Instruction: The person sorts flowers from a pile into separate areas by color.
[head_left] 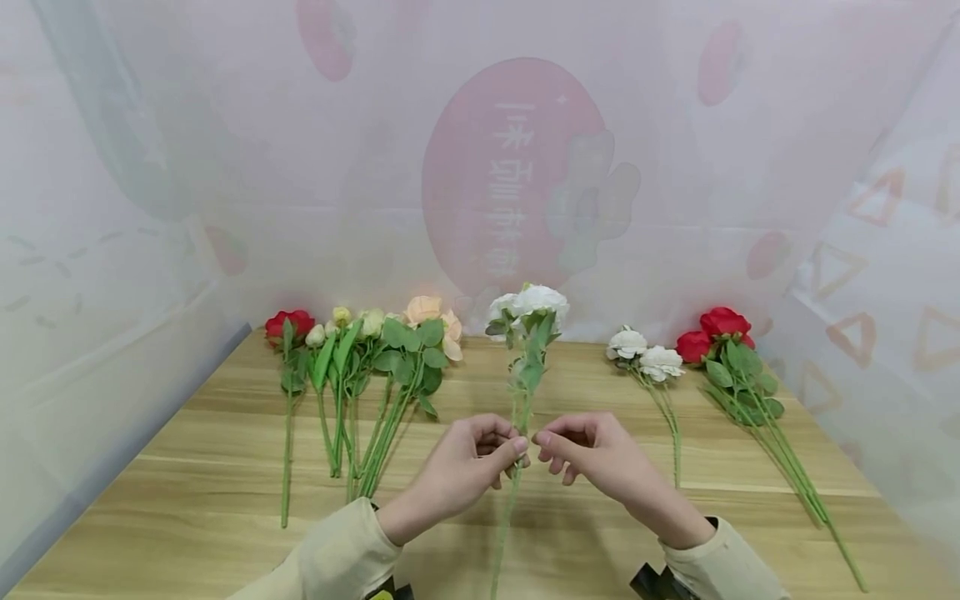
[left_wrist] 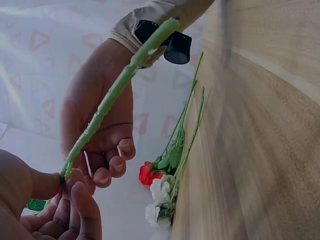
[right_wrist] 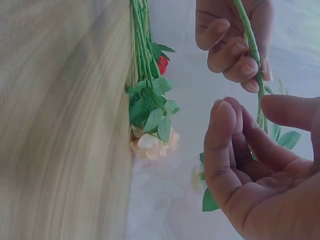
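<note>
Upright in front of me stands a white artificial flower (head_left: 542, 306) with green leaves below its blooms. My left hand (head_left: 468, 462) pinches its green stem (left_wrist: 107, 102) between thumb and fingers, under the leaves. The lower stem hangs down past that grip, toward the table's near edge in the head view. Just right of the stem is my right hand (head_left: 603, 458), fingers loosely bent and thumb apart from them in the right wrist view. Its fingertips (right_wrist: 225, 112) are close beside the stem and hold nothing.
On the wooden table (head_left: 195, 500), a red flower (head_left: 291, 325), pale buds (head_left: 372, 322) and peach flowers (head_left: 424, 310) lie to the left. White flowers (head_left: 660, 363) and red flowers (head_left: 725, 323) lie to the right. A printed cloth (head_left: 360, 167) surrounds the table.
</note>
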